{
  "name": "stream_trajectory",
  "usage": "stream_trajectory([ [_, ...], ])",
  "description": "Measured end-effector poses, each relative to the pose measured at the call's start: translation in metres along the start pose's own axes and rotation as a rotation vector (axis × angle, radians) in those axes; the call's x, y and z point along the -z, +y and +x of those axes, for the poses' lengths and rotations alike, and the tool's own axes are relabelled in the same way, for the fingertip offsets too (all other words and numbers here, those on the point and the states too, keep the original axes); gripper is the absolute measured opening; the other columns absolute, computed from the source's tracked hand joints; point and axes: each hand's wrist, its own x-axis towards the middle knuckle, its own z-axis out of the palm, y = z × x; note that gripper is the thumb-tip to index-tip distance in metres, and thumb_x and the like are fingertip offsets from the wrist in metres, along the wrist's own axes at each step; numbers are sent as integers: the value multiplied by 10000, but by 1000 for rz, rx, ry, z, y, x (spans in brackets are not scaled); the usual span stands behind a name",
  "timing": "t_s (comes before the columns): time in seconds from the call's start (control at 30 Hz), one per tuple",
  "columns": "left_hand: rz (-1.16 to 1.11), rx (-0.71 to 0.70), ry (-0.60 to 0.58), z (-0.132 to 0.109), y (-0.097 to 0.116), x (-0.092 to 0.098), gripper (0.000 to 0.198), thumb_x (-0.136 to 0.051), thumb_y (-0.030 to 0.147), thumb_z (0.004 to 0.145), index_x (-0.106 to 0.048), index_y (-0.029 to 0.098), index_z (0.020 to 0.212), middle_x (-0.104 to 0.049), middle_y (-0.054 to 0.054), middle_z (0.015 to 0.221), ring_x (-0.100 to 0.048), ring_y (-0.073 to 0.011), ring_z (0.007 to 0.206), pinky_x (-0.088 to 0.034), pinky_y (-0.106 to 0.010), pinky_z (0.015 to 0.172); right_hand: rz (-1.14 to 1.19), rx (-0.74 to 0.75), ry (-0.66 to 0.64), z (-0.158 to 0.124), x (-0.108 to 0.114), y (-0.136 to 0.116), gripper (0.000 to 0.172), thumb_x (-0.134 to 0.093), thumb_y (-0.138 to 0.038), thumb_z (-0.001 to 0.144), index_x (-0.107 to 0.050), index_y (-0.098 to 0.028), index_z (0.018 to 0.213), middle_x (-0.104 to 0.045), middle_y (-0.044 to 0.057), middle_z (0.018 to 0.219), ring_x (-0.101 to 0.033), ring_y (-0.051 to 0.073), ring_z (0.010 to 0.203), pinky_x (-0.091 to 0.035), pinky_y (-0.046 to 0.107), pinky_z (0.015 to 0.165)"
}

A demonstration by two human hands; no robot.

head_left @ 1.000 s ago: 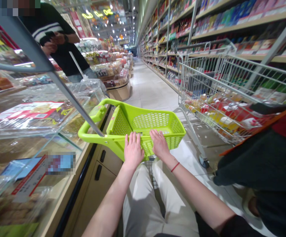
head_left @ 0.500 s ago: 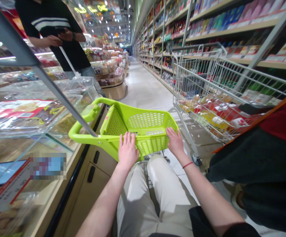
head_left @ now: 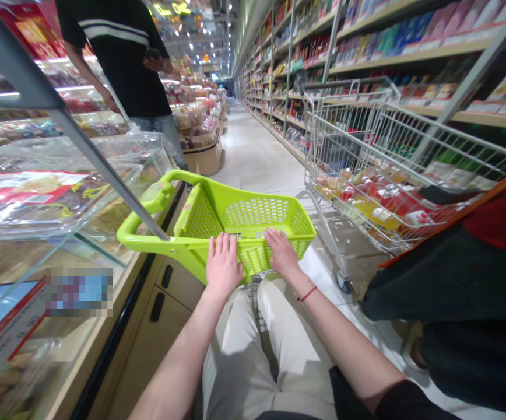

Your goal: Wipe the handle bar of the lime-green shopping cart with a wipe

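Observation:
A lime-green plastic shopping basket (head_left: 253, 196) with mesh walls and a long looped handle (head_left: 141, 226) sits in front of me, and nothing shows inside it. My left hand (head_left: 223, 265) lies over its near rim, fingers spread. A little to the right, my right hand (head_left: 281, 254) holds the same rim, with a thin red cord around the wrist (head_left: 308, 294). Below the basket are my knees in beige trousers (head_left: 239, 361). The basket's underside and wheels are hidden.
A glass food counter (head_left: 38, 233) runs along the left, with a person in a striped black shirt (head_left: 117, 52) beyond it. On the right stand a wire cart with bottles (head_left: 358, 169), tall shelves (head_left: 410, 41) and a person in dark clothes (head_left: 463, 280).
My right hand has slid left along the rim since half a second ago. The standing person and the counter have shifted toward the upper left of the view.

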Motion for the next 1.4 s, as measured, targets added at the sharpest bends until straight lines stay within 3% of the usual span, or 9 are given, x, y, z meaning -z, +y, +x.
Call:
stream_trajectory([
  [0.23,-16,1,-1,0,-1,-4,695,-560,292,798,-432,36,1432,-440,-218,1507,-317,-338,1462,-125,-506,1255,-81,-162,72,-24,27,77,742,-415,63,667,-553,-108,1376,-572,147,1426,-458,244,1393,-251,521,1226],
  [0.37,-16,-4,5,-1,-1,-4,698,-557,296,797,-430,36,1431,-430,-221,1513,-317,-340,1462,-124,-507,1254,-139,-269,85,-31,32,97,706,-416,50,685,-552,-80,1366,-578,183,1408,-473,264,1380,-243,542,1222],
  [0.47,-10,-4,4,-1,-1,-4,703,-561,302,796,-425,40,1435,-431,-220,1513,-315,-339,1463,-125,-510,1252,-181,-341,125,-28,26,87,681,-427,34,698,-526,-33,1368,-553,220,1422,-451,288,1393,-270,537,1207],
  [0.67,-5,-7,-2,-1,-1,-4,708,-567,306,799,-424,34,1437,-429,-222,1511,-314,-348,1462,-123,-516,1250,-176,-397,164,-13,12,40,663,-423,31,700,-500,42,1359,-511,281,1435,-412,326,1413,-287,539,1193],
  [0.83,-5,-3,-11,0,0,-1,707,-574,297,797,-427,28,1434,-430,-224,1509,-314,-350,1461,-132,-519,1249,-56,-193,92,0,-3,2,698,-457,31,674,-520,-26,1367,-534,219,1442,-426,293,1409,-271,528,1209],
  [0.97,-8,-3,-6,-1,0,-1,702,-581,292,794,-434,31,1429,-437,-226,1503,-322,-348,1458,-135,-512,1251,16,-23,26,3,-6,-2,721,-453,42,669,-526,-74,1377,-541,168,1451,-433,248,1408,-262,500,1221],
  [1.1,-8,-2,-9,-1,-1,-3,699,-580,293,794,-438,34,1427,-428,-228,1511,-321,-348,1461,-138,-508,1251,-15,-19,46,-4,5,29,715,-436,56,677,-557,-127,1357,-587,131,1411,-476,226,1377,-254,503,1225],
  [1.3,-14,-13,-27,0,-3,-4,731,-579,293,797,-404,39,1459,-361,-219,1563,-263,-340,1492,-115,-508,1254,-99,-150,132,-22,26,96,681,-438,56,664,-608,-140,1294,-658,136,1313,-560,248,1299,-292,518,1208],
  [1.4,-17,-15,-36,1,-3,-5,754,-586,298,791,-387,42,1472,-318,-218,1586,-225,-337,1506,-103,-509,1254,-108,-186,166,-29,30,117,648,-414,50,670,-632,-138,1251,-673,143,1286,-575,244,1282,-285,517,1209],
])
